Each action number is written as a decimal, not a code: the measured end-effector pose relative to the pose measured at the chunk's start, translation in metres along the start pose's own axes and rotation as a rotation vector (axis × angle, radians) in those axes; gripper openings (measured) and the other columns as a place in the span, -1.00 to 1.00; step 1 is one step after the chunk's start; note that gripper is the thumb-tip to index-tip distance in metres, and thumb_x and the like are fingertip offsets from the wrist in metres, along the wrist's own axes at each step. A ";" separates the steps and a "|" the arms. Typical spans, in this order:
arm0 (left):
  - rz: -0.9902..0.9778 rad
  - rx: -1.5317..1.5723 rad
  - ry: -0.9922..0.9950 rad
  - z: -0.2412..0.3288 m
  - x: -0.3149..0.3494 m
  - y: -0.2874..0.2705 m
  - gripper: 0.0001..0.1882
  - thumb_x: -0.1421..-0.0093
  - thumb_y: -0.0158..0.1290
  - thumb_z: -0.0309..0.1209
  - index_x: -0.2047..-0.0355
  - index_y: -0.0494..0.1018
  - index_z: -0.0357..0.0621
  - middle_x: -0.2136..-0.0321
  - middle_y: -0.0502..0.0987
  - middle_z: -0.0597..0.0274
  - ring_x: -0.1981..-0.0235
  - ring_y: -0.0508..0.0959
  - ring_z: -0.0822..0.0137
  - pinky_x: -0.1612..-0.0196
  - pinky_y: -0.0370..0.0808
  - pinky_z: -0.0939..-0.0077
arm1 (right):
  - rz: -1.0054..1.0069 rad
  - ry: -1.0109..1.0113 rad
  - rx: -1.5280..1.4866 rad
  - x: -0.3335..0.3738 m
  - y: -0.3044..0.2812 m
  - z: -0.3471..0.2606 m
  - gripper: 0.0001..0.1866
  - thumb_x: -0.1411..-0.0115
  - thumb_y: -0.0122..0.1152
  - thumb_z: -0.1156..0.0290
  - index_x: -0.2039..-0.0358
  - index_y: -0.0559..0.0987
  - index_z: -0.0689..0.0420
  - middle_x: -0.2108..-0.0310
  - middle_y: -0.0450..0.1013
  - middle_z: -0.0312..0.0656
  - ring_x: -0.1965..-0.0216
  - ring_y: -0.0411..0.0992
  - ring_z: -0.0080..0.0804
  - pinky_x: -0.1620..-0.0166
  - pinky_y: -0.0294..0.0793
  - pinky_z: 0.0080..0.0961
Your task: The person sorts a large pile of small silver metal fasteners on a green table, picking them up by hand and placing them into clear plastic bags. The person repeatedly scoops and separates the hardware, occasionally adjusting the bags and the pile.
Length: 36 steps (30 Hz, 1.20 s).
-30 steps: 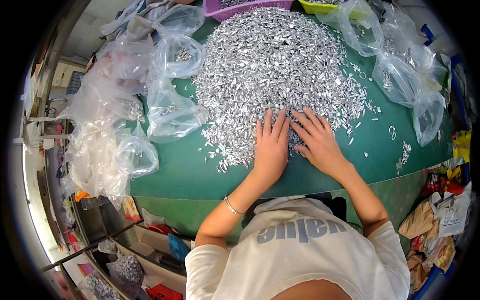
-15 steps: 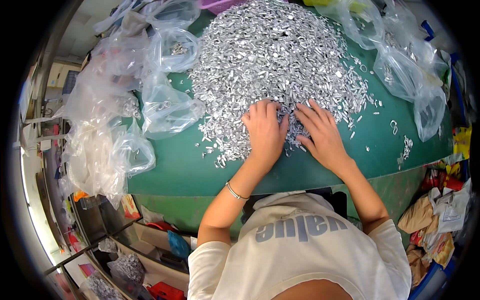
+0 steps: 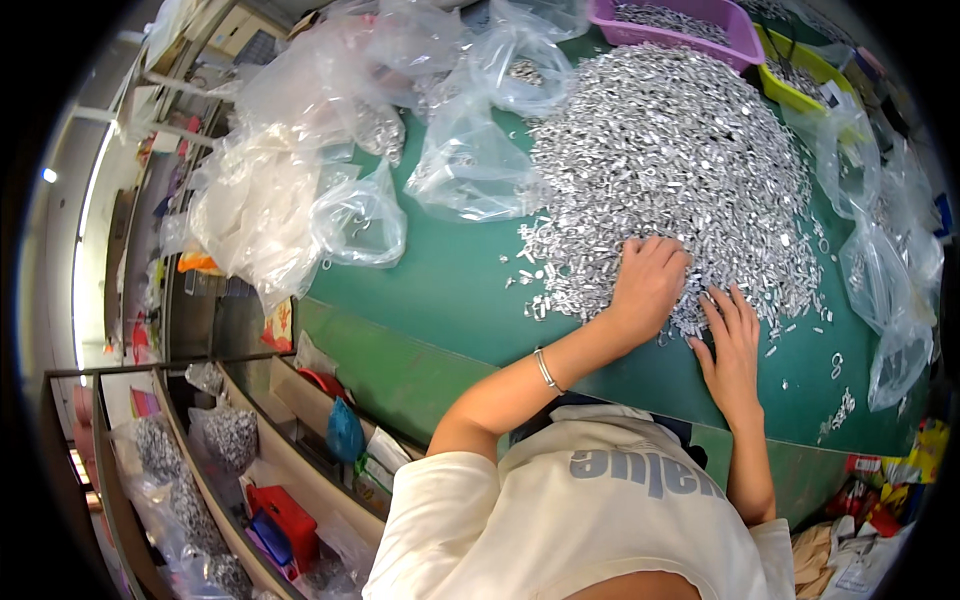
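Note:
A wide heap of small silvery metal pieces (image 3: pixel 680 150), rings and clasp-like links among them, covers much of the green tabletop (image 3: pixel 450 290). At the heap's near side my left hand (image 3: pixel 648 285) is closed, its fingers bent down into the pieces. What lies under those fingertips is hidden. My right hand (image 3: pixel 732 350) rests just to the right of it, fingers apart and stretched out, with the tips touching the heap's near edge. A bangle (image 3: pixel 547 370) circles my left wrist.
Clear plastic bags (image 3: pixel 470 165) lie left of the heap, and more plastic bags (image 3: pixel 880 270) lie right. Behind it stand a purple basket (image 3: pixel 690 40) and a yellow-green basket (image 3: pixel 800 85) with metal pieces. Compartments at lower left hold bagged parts (image 3: pixel 228 435) and a red box (image 3: pixel 283 525).
The view has swung left, so the heap appears farther right and both baskets show more fully. My left hand's fingers have curled in; my right hand stays spread at the heap's edge.

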<state>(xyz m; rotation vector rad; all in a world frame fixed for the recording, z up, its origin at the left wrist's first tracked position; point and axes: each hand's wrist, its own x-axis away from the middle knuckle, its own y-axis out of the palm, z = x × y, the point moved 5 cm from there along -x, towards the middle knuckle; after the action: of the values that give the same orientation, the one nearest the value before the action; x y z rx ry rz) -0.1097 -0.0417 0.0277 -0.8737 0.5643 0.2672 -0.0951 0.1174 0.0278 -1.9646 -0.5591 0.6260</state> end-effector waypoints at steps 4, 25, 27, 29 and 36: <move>0.095 0.185 -0.155 -0.002 -0.002 -0.019 -0.87 -0.13 0.12 -0.59 0.28 0.47 -0.26 0.37 0.57 0.18 0.32 0.56 0.20 0.26 0.39 0.36 | 0.011 0.002 -0.008 0.003 0.001 0.001 -0.46 -0.07 0.28 0.43 -0.09 0.42 0.19 -0.19 0.27 -0.13 -0.29 0.10 0.00 -0.28 0.06 -0.04; -0.093 -0.084 -0.311 -0.017 0.027 -0.034 -0.73 -0.01 0.25 -0.54 0.25 0.50 -0.23 0.25 0.37 0.05 0.18 0.40 0.03 0.10 0.34 0.22 | 0.234 -0.012 -0.146 -0.040 -0.002 -0.033 -0.61 -0.05 0.29 0.48 0.06 0.50 0.17 0.03 0.36 -0.11 -0.07 0.28 -0.07 -0.10 0.21 -0.17; -0.026 0.028 -0.329 -0.019 0.029 -0.040 -0.82 -0.07 0.20 -0.56 0.29 0.50 -0.23 0.33 0.44 0.08 0.31 0.45 0.20 0.28 0.38 0.37 | 0.211 -0.023 -0.161 -0.039 0.001 -0.034 -0.60 -0.06 0.29 0.48 0.05 0.50 0.17 0.01 0.36 -0.12 -0.09 0.27 -0.06 -0.12 0.21 -0.16; 0.053 0.344 -0.478 -0.029 0.034 -0.046 -0.89 -0.13 0.16 -0.57 0.31 0.49 -0.22 0.37 0.49 0.13 0.41 0.46 0.33 0.40 0.37 0.48 | 0.227 0.004 -0.157 -0.031 0.000 -0.029 -0.62 -0.05 0.29 0.49 0.07 0.51 0.16 0.02 0.37 -0.13 -0.10 0.27 -0.07 -0.11 0.20 -0.17; 0.252 1.345 -1.130 -0.054 0.057 -0.053 -0.77 -0.25 -0.11 -0.57 0.09 0.38 -0.36 0.30 0.55 -0.03 0.45 0.47 0.42 0.40 0.47 0.58 | 0.246 -0.014 -0.184 -0.043 0.004 -0.041 -0.73 -0.03 0.30 0.51 0.20 0.56 0.16 0.10 0.39 -0.16 -0.03 0.31 -0.12 -0.05 0.22 -0.21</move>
<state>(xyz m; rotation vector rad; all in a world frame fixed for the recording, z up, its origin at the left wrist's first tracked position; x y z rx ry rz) -0.0584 -0.1173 0.0015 0.6915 -0.2762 0.4596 -0.1016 0.0622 0.0485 -2.2250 -0.3976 0.7631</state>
